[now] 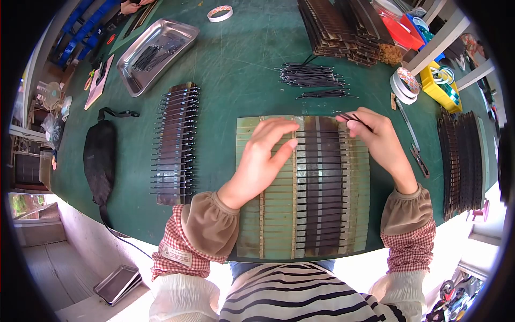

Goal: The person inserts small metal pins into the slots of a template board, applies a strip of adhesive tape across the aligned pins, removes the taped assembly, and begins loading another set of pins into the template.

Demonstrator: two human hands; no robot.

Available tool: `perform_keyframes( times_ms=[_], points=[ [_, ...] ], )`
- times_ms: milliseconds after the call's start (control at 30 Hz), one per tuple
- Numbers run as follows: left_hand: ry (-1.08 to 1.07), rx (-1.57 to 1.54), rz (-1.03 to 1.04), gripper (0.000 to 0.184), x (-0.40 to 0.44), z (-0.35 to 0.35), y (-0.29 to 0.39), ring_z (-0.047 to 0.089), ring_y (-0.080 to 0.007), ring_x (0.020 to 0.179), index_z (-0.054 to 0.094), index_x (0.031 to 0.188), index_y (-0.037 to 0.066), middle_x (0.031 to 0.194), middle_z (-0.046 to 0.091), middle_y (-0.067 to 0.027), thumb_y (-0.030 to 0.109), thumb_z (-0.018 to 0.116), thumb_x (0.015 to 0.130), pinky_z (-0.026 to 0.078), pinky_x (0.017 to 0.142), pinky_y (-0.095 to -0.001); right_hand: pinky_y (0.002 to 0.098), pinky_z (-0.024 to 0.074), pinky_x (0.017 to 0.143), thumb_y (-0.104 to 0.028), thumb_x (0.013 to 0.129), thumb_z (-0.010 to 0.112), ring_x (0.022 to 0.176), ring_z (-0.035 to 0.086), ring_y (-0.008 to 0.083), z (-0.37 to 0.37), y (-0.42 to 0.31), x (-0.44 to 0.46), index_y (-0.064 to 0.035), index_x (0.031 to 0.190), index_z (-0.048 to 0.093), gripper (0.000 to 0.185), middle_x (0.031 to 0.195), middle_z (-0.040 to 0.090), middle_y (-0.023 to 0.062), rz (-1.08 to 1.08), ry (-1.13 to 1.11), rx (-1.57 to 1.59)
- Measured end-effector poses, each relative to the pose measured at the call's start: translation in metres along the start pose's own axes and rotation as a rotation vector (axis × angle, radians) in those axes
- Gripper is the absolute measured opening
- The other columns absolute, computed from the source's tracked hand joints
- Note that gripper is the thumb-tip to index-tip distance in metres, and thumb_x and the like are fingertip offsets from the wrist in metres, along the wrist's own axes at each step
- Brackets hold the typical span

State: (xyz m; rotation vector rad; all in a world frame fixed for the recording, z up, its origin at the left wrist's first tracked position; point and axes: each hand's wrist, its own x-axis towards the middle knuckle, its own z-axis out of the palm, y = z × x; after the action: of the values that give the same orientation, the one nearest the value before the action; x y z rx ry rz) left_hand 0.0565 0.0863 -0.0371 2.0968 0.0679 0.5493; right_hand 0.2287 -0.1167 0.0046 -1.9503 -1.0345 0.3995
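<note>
A pale green slotted board (249,225) lies in front of me. On it rests a dark strip plate (324,244) crossed by several thin black rods (322,188) in rows. My left hand (260,158) is over the board's upper left part, thumb and fingers apart, fingertips at the plate's left edge; I see nothing held. Above the plate's upper right corner, my right hand (378,129) pinches a few loose black rods (357,121). Beyond the board is a loose pile of similar rods (314,76).
Left of the board lies a rod-filled strip (176,145), then a black pouch (100,155). A metal tray (185,33) with rods and a tape roll (220,14) are farther back. Stacked strips (343,32), tape rolls (405,86) and a cutter (419,161) lie right. Another person's hands (131,6) show top left.
</note>
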Motion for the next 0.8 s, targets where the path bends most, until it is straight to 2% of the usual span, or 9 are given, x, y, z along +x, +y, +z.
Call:
perform_keyframes(
  times_ms=[67,100,200,300,400,467,500,533,800],
  points=[
    [-0.050,-0.191,-0.210,0.023,0.009,0.001,0.016,0.060,-0.0235,0.118,0.067,0.117,0.004,0.119,0.067,-0.0093,0.004,0.066,0.094,0.045,0.103,-0.0371,0.0304,0.0472,0.065,-0.009,0.093,0.064,0.068,0.058,0.0144,0.001,-0.021,0.001,-0.0004,0.109,0.072,0.020,0.075,0.063,0.0080,0.197,-0.133,0.162],
    [-0.079,-0.189,-0.181,0.015,0.013,0.003,0.017,0.061,-0.0181,0.112,0.066,0.110,0.002,0.112,0.067,-0.0074,0.005,0.067,0.095,0.045,0.100,-0.0334,0.0290,0.0474,0.066,-0.009,0.094,0.064,0.069,0.059,0.0108,0.003,-0.026,0.004,0.0002,0.106,0.072,0.018,0.074,0.067,0.0062,0.265,-0.211,0.153],
    [-0.098,-0.365,-0.235,0.010,0.019,0.015,0.007,0.061,-0.0175,0.108,0.064,0.102,0.002,0.107,0.066,-0.0086,0.005,0.068,0.094,0.045,0.099,-0.0325,0.0275,0.0467,0.066,-0.012,0.094,0.065,0.070,0.059,0.0098,0.017,-0.012,0.006,0.0015,0.105,0.072,0.018,0.072,0.067,0.0041,0.039,-0.244,0.134],
    [-0.083,-0.319,-0.268,0.008,0.018,0.014,0.001,0.061,-0.0197,0.109,0.062,0.097,0.001,0.104,0.066,-0.0100,0.004,0.069,0.093,0.046,0.097,-0.0338,0.0251,0.0452,0.066,-0.010,0.091,0.071,0.071,0.055,0.0076,0.014,-0.009,0.009,0.0009,0.103,0.073,0.017,0.079,0.067,0.0014,0.049,-0.180,0.116],
    [0.056,-0.028,-0.091,0.007,0.016,0.008,0.003,0.061,-0.0241,0.112,0.062,0.096,0.000,0.107,0.067,-0.0113,0.000,0.067,0.091,0.048,0.096,-0.0359,0.0232,0.0419,0.064,-0.009,0.089,0.073,0.070,0.049,0.0046,0.011,-0.006,0.015,0.0002,0.102,0.075,0.016,0.082,0.065,-0.0020,0.116,-0.127,0.100],
    [0.054,0.113,0.024,0.010,0.017,0.003,-0.003,0.060,-0.0319,0.115,0.063,0.098,-0.001,0.115,0.067,-0.0146,-0.003,0.066,0.089,0.049,0.096,-0.0396,0.0229,0.0416,0.063,-0.009,0.088,0.073,0.070,0.047,0.0038,0.014,0.001,0.020,-0.0001,0.103,0.075,0.017,0.081,0.064,-0.0026,0.141,-0.095,0.109],
    [0.063,0.140,0.046,0.012,0.016,0.002,-0.004,0.059,-0.0340,0.115,0.063,0.099,-0.002,0.115,0.066,-0.0160,-0.004,0.065,0.088,0.049,0.095,-0.0410,0.0274,0.0516,0.075,-0.008,0.088,0.073,0.080,0.063,0.0094,0.012,-0.003,0.024,0.0033,0.101,0.072,0.017,0.091,0.073,0.0074,0.177,-0.104,0.093],
    [0.073,0.166,0.069,0.013,0.015,0.001,-0.005,0.059,-0.0361,0.115,0.063,0.099,-0.002,0.115,0.065,-0.0174,-0.005,0.065,0.087,0.050,0.094,-0.0424,0.0274,0.0516,0.076,-0.008,0.088,0.073,0.080,0.063,0.0093,0.012,-0.002,0.028,0.0035,0.101,0.072,0.017,0.091,0.073,0.0074,0.184,-0.106,0.083],
    [0.046,0.179,0.064,0.015,0.010,0.001,-0.013,0.060,-0.0333,0.118,0.066,0.104,-0.002,0.122,0.067,-0.0151,-0.005,0.062,0.090,0.050,0.095,-0.0395,0.0283,0.0522,0.076,-0.005,0.086,0.073,0.081,0.064,0.0104,0.020,0.007,0.035,0.0050,0.101,0.071,0.018,0.091,0.074,0.0085,0.169,-0.125,0.083]
  ],
)
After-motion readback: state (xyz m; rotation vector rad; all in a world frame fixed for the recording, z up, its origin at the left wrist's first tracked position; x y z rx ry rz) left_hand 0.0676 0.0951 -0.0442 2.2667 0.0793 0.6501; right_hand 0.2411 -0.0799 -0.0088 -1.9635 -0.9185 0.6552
